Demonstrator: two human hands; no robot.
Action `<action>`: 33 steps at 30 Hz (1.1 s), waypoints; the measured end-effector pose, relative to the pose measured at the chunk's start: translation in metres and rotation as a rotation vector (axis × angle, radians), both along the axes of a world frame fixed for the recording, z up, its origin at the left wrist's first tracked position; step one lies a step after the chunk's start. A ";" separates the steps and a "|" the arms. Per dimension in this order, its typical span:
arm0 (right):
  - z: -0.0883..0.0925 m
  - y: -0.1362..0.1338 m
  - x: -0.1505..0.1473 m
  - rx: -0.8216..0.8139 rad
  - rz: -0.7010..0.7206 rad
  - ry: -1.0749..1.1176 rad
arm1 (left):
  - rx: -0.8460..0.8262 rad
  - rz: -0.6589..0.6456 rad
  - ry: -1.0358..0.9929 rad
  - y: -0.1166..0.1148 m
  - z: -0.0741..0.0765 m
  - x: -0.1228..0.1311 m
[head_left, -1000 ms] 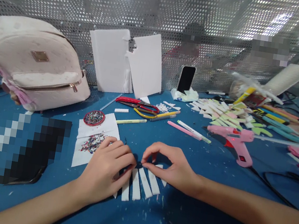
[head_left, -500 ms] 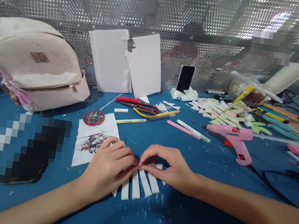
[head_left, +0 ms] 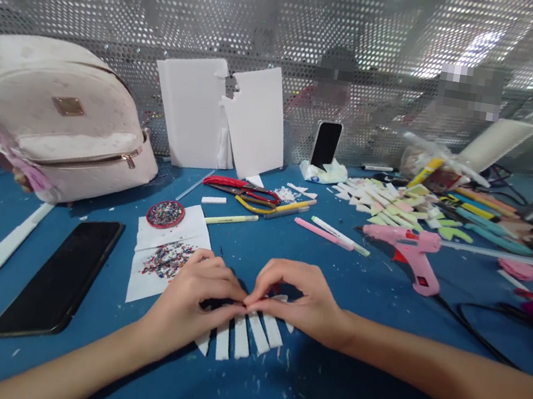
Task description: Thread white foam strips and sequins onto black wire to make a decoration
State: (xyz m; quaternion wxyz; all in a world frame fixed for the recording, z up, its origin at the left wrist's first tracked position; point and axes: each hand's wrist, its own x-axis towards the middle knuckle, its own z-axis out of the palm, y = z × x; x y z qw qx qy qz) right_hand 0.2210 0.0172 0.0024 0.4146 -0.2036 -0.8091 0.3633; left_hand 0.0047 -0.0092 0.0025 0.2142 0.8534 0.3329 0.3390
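Several white strips (head_left: 241, 338) fan out on the blue table below my hands. My left hand (head_left: 198, 296) is closed over their upper left part, its thumb and fingertips meeting those of my right hand. My right hand (head_left: 298, 299) pinches at the same spot, over the strips' upper ends. What lies between the fingertips is too small or hidden to make out. Beside my left hand, a folded white paper (head_left: 136, 283) bears loose multicoloured beads or gems (head_left: 166, 259). A round red-rimmed dish (head_left: 165, 214) full of similar pieces sits at its upper end.
A pink glue gun (head_left: 421, 261) lies on the right with its cord. A black phone (head_left: 58, 281) and a white knife-shaped tool (head_left: 12, 240) lie left. Behind are red-handled scissors (head_left: 228, 185), pens (head_left: 324, 234), foam offcuts (head_left: 387, 202), an upright phone (head_left: 326, 145) and a backpack (head_left: 66, 121).
The view has shifted slightly. Both hands stay together over the strips, and the left thumb now lies straighter towards the right fingertips.
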 end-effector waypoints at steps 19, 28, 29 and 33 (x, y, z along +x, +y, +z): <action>0.046 0.031 -0.032 0.294 -0.048 0.011 | -0.246 0.250 -0.254 0.001 -0.003 -0.001; 0.054 0.036 -0.040 0.306 -0.061 -0.105 | -0.230 0.308 -0.360 -0.001 -0.003 -0.006; 0.053 0.035 -0.040 0.309 -0.061 -0.109 | -0.233 0.309 -0.369 -0.001 -0.002 -0.006; 0.052 0.036 -0.039 0.328 -0.048 -0.124 | -0.217 0.306 -0.359 -0.003 -0.001 -0.007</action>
